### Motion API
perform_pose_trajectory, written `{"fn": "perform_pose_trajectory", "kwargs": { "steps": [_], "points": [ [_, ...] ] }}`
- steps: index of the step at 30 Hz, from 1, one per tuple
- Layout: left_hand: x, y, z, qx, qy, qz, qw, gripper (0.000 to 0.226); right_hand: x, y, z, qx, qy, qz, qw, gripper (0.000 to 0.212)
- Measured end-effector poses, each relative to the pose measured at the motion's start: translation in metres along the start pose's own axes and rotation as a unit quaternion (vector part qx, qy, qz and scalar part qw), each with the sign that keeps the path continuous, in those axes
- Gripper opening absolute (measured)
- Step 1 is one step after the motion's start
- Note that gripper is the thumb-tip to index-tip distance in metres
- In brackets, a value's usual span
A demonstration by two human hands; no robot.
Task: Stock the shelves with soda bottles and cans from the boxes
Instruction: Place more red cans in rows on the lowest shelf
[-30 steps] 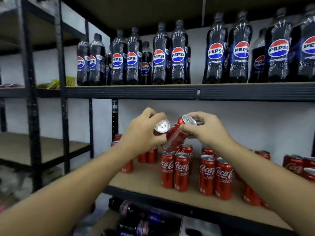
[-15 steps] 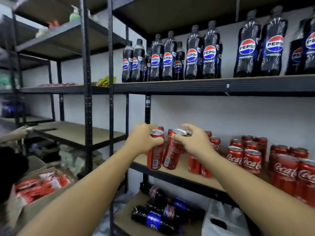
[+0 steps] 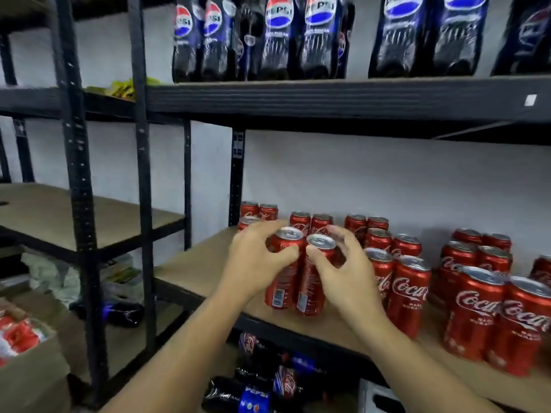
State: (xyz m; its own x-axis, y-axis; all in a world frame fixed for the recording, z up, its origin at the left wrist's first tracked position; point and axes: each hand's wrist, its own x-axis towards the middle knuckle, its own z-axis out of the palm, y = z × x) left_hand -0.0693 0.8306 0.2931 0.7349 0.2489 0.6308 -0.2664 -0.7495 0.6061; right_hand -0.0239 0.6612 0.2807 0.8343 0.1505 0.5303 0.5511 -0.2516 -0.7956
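Two red Coca-Cola cans stand upright side by side near the front edge of the middle shelf board (image 3: 202, 263). My left hand (image 3: 253, 263) grips the left can (image 3: 281, 287) near its top, thumb across the front. My right hand (image 3: 348, 278) curls round the top of the right can (image 3: 310, 293), thumb on the front and fingers spread behind it. Behind and to the right stand several more Coca-Cola cans (image 3: 408, 287) in paired rows.
Pepsi bottles (image 3: 277, 40) line the upper shelf. Black uprights (image 3: 143, 204) stand to the left, by a bare side shelf (image 3: 89, 216). A cardboard box (image 3: 26, 362) with red packs sits lower left. Pepsi bottles (image 3: 256, 391) lie on the bottom shelf beside a white box (image 3: 378, 397).
Both hands came down with the two cans, which went from tilted in the air to upright on the shelf board. The camera moved closer and lower.
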Motion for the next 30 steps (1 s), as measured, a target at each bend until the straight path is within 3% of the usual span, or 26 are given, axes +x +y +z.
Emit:
{"fn": "perform_pose_trajectory", "kwargs": {
  "steps": [3, 7, 12, 16, 23, 30],
  "points": [
    [0.008, -0.03, 0.013, -0.042, -0.008, 0.004, 0.999, 0.068, 0.001, 0.021, 0.017, 0.004, 0.034, 0.013, 0.999, 0.048],
    [0.011, -0.059, 0.029, -0.127, -0.033, -0.005, 0.991, 0.058, 0.003, 0.038, 0.028, -0.009, 0.059, 0.034, 0.998, 0.055],
    [0.007, -0.064, 0.031, -0.198, -0.046, -0.031, 0.979, 0.056, 0.002, 0.042, 0.034, -0.019, 0.052, 0.074, 0.996, 0.069],
    [-0.006, -0.066, 0.03, -0.246, -0.093, -0.036, 0.964, 0.049, -0.006, 0.045, 0.037, 0.001, 0.004, 0.076, 0.997, 0.062],
    [-0.018, -0.098, 0.032, -0.198, -0.254, -0.017, 0.947, 0.08, -0.017, 0.069, 0.03, 0.027, -0.103, 0.104, 0.989, 0.064],
    [-0.017, -0.105, 0.044, -0.149, -0.178, -0.033, 0.972, 0.072, -0.02, 0.075, 0.034, -0.041, -0.074, 0.078, 0.993, 0.07]
  ]
}}
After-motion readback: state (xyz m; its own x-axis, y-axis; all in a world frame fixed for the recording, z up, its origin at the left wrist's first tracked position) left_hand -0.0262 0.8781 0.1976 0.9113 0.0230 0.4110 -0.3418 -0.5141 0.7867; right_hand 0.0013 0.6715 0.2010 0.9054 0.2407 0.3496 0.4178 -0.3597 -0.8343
